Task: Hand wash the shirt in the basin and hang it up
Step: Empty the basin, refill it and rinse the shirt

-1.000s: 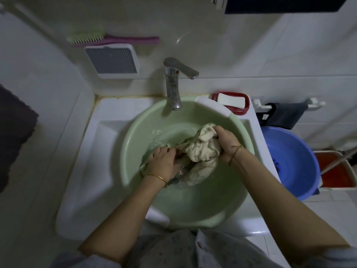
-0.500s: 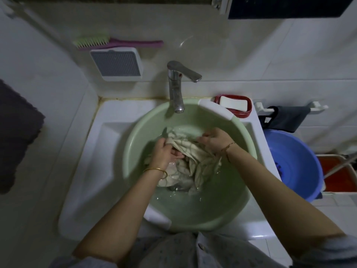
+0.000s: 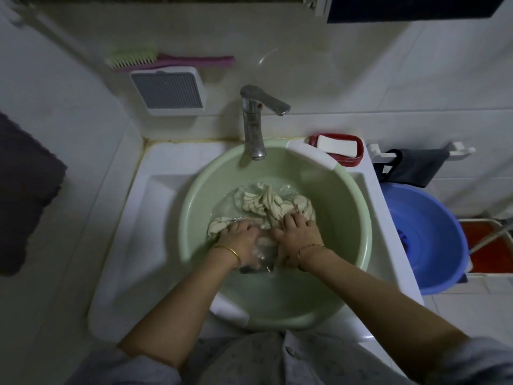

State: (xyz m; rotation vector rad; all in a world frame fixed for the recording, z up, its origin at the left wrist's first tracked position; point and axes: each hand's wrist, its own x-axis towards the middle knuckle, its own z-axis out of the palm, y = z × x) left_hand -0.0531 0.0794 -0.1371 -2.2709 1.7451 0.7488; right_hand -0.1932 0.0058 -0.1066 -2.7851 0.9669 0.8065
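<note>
The beige shirt (image 3: 266,204) lies bunched and wet in shallow water inside the pale green basin (image 3: 352,218), which sits in the white sink (image 3: 155,207) under the tap (image 3: 254,126). My left hand (image 3: 238,237) is low in the water at the shirt's near edge, its fingers curled into a fold of the cloth. My right hand (image 3: 298,232) presses down on the shirt with its fingers spread and fairly straight. Both wrists wear thin bracelets. The part of the shirt beneath my hands is hidden.
A red soap dish with a white bar (image 3: 337,147) sits on the sink's back right corner. A blue basin (image 3: 427,237) stands to the right, below a dark cloth on a rail (image 3: 413,168). A brush (image 3: 166,59) rests on the wall vent. A dark towel (image 3: 25,195) hangs at the left.
Both hands came down from holding the shirt lifted and bunched above the water. They now push it into the basin, nearer to me, and the cloth has spread out.
</note>
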